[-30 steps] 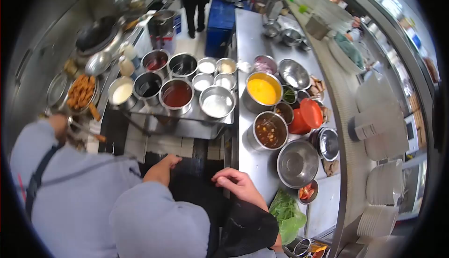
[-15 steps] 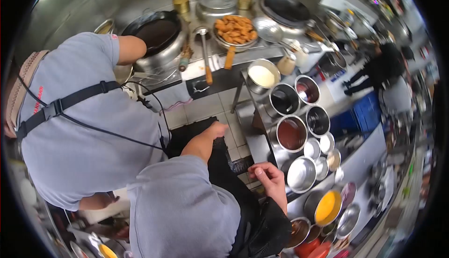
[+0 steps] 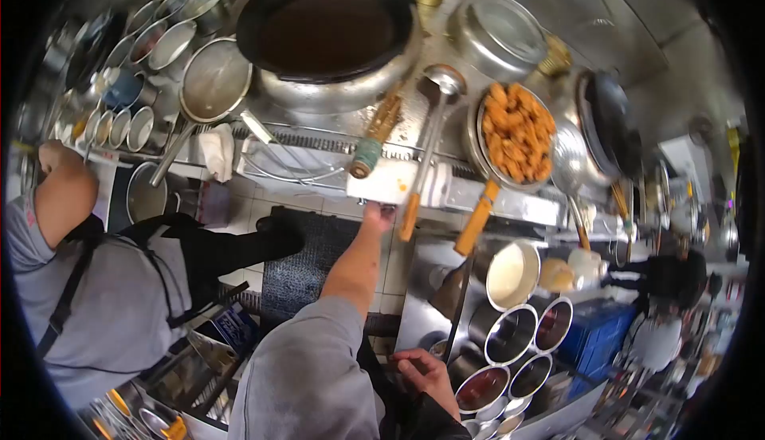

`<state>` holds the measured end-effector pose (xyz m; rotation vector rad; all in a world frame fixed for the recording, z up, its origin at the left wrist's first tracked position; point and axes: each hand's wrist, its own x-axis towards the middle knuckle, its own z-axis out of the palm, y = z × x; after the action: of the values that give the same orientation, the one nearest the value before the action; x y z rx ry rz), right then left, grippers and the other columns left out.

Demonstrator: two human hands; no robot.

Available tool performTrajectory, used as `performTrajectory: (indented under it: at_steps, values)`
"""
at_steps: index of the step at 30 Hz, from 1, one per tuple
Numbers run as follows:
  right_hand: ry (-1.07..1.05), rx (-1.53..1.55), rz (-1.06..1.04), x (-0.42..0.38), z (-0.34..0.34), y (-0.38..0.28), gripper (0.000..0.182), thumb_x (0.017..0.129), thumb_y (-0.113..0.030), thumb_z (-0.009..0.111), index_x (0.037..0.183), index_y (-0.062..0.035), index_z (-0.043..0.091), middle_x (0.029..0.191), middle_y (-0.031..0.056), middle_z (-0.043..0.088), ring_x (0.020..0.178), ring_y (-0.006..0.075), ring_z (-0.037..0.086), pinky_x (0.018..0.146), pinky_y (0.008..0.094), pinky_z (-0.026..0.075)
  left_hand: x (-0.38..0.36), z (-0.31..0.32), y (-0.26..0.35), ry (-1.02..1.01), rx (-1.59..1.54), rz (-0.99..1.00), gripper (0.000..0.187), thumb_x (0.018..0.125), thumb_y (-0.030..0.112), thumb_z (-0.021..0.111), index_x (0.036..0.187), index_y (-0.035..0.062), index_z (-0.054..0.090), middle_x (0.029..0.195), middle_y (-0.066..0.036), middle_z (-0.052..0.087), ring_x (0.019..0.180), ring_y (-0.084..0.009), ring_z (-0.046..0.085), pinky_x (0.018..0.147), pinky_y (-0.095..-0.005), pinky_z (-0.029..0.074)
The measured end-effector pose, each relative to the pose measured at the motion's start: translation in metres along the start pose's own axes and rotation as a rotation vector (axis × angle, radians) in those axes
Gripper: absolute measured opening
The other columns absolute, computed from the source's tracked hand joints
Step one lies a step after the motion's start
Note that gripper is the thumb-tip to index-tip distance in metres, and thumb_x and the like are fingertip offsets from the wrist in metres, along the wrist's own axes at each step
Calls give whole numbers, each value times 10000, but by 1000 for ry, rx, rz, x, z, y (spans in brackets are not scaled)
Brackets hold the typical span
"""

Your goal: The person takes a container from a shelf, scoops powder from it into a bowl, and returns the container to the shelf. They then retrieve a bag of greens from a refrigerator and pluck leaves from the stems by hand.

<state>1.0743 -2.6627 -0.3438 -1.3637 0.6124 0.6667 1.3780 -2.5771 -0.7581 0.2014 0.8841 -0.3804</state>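
My left hand is at the stove's front edge, below a white cloth. Its fingers are bent around something small and dark that I cannot make out. My right hand is lower, left of the sauce pots, with loosely bent fingers apart and nothing seen in it. Above my left hand, a ladle with a wooden handle lies on the stove beside a brush with a green handle. A strainer of fried pieces rests to the right. A large black wok holds dark liquid.
A co-worker in grey is at the left, near a mesh strainer and stacked bowls. A pot of pale liquid and several sauce pots stand on the right-hand counter. Blue crates and other people are farther right. A black mat lies on the floor.
The view has swung left and closer to the stove. My left hand has gone from over the floor to the stove's front edge. The co-worker now appears farther left.
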Motion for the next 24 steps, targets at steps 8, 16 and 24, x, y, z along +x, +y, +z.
performTrajectory:
  at_steps: [8, 16, 24]
  values:
    - [-183, -189, -34, 57, 0, -62, 227, 991, -156, 660, 1187, -41, 669, 994, -2, 690, 891, 71, 615, 801, 223, 478, -16, -10, 4, -3, 57, 25, 184, 1032, 227, 477, 1055, 124, 628, 947, -43, 669, 890, -177, 654, 711, -328, 565]
    - [-204, -729, -570, 124, 12, -107, 139, 935, -112, 700, 1036, -19, 686, 918, 86, 700, 814, 163, 666, 742, 312, 532, -195, -62, 85, -258, 688, 199, 348, 985, 199, 577, 1286, 40, 501, 1122, -121, 659, 1003, -254, 683, 870, -362, 533]
    - [-6, -1129, -1125, 364, 212, -182, 548, 904, -222, 656, 1411, -91, 498, 1189, 221, 669, 1132, 401, 627, 1015, 486, 458, -337, -100, 139, 211, 776, 490, 553, 907, 164, 678, 1362, -35, 436, 1116, -138, 632, 933, -208, 658, 775, -337, 537]
